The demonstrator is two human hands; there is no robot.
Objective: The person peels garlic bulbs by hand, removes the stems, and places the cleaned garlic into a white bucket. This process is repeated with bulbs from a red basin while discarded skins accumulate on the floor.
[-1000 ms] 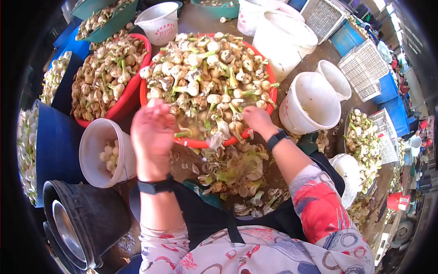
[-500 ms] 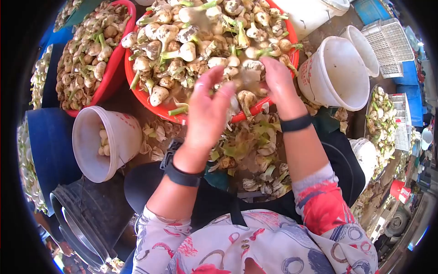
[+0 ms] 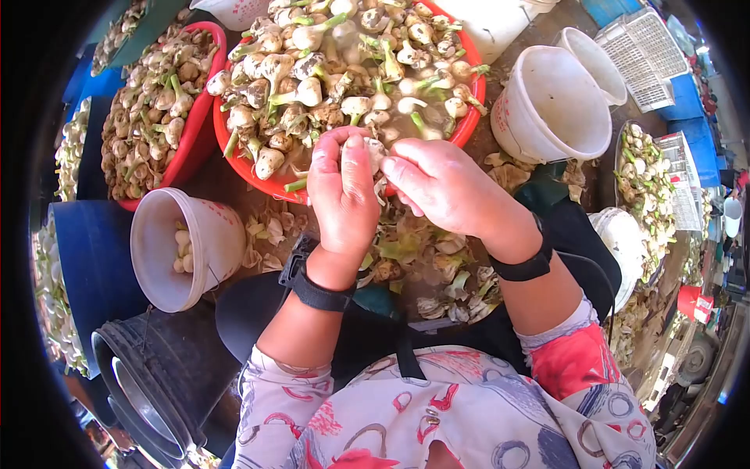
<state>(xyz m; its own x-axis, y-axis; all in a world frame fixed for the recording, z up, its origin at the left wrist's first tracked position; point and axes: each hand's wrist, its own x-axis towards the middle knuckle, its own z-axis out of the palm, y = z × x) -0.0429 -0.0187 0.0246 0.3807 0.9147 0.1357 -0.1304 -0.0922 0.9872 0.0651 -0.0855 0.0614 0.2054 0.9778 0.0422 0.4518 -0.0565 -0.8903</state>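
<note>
A bulb (image 3: 376,155) lies between left hand (image 3: 341,191) and right hand (image 3: 453,187), both curled, pinching it; long axis unclear.

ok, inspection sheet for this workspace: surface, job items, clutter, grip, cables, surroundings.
Surface: brown floor, partly littered.
Job's things: red basin of garlic bulbs in cloudy water; white bucket at left with some pale bulbs.
Clutter: peelings on the floor, near side of the basin.
Grip: left-hand grip holds a partly hidden bulb; right-hand grip beside it, contact unclear.
Cables: nothing seen.
Surroundings: second red basin, blue tub, black bucket, pale crates.
</note>
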